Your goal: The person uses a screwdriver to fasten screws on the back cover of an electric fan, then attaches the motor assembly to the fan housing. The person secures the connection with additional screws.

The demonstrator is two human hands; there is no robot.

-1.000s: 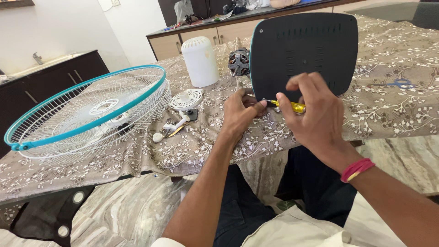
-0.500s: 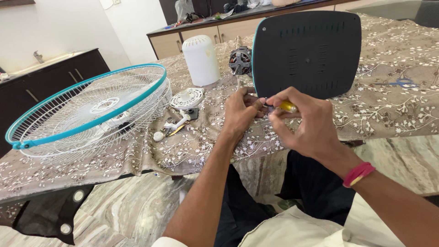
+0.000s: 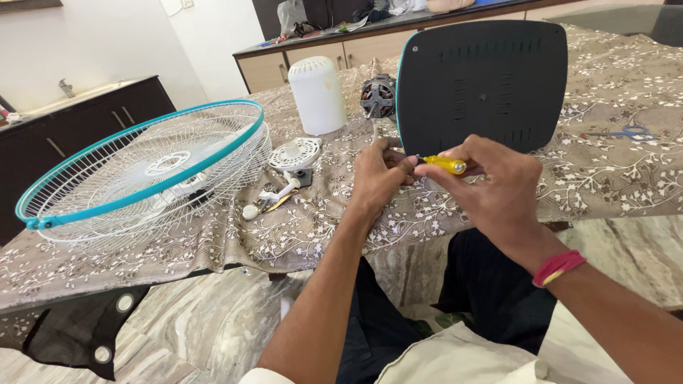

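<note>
My right hand (image 3: 491, 188) grips a small yellow-handled screwdriver (image 3: 446, 164), its tip pointing left toward my left hand (image 3: 378, 173). The left hand's fingers are pinched around something small at the screwdriver's tip; what it is stays hidden. Both hands hover at the lower left corner of a dark, rounded-square fan base (image 3: 484, 84) with a teal edge, which lies underside up on the patterned tablecloth (image 3: 299, 227).
A white-and-teal fan grille (image 3: 146, 171) lies at the left. A white motor cover (image 3: 317, 94), a bare motor (image 3: 378, 95), small white plastic parts (image 3: 292, 155) and loose bits sit behind the hands. Blue scissors (image 3: 626, 132) lie at right. Cabinets stand beyond.
My right hand has turned on the screwdriver: fingers first raised above it, then curled low over it, now holding it level with the handle showing. The left hand stays put.
</note>
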